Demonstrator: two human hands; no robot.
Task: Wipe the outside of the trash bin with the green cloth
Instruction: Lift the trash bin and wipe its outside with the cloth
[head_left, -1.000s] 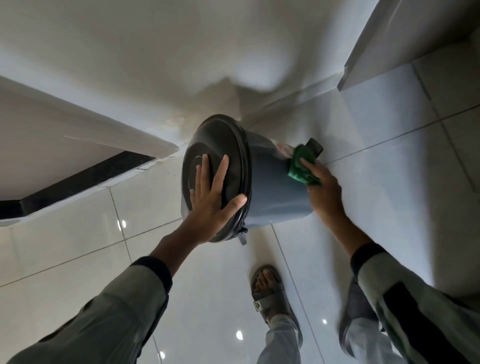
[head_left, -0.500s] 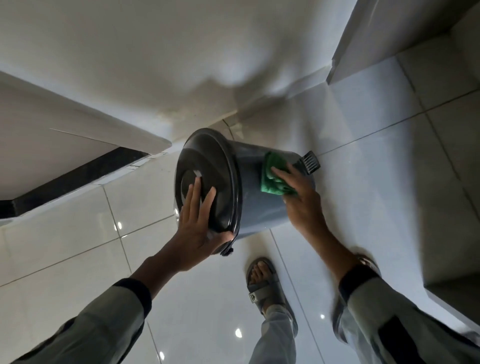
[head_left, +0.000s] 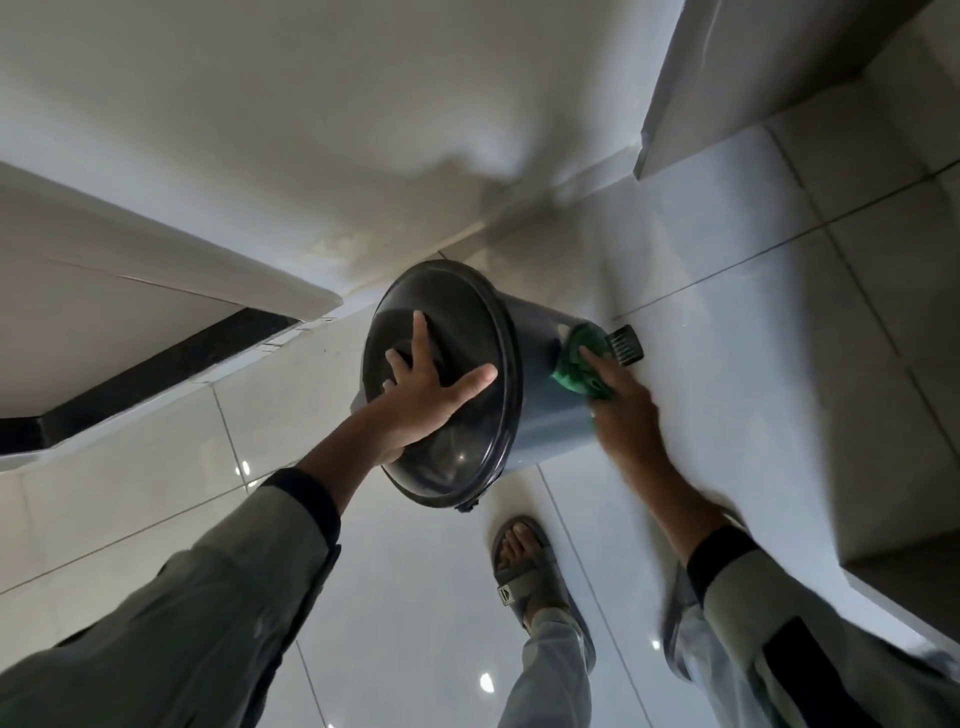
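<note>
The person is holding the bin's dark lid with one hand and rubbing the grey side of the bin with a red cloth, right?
Not quite: the head view shows the cloth is green, not red. The rest holds: the left hand rests on the dark lid, and the right hand rubs the cloth on the grey side of the bin.

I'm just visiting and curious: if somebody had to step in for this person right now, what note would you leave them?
Left hand: open, spread flat on the dark lid, steadying the trash bin.
Right hand: fingers press the green cloth against the bin's grey side, near the black pedal.
Bin: on the tiled floor, near the wall.
Done: wiping is under way on this side; how much is clean cannot be told.
Left: the rest of the outside, including the hidden far side.
</note>
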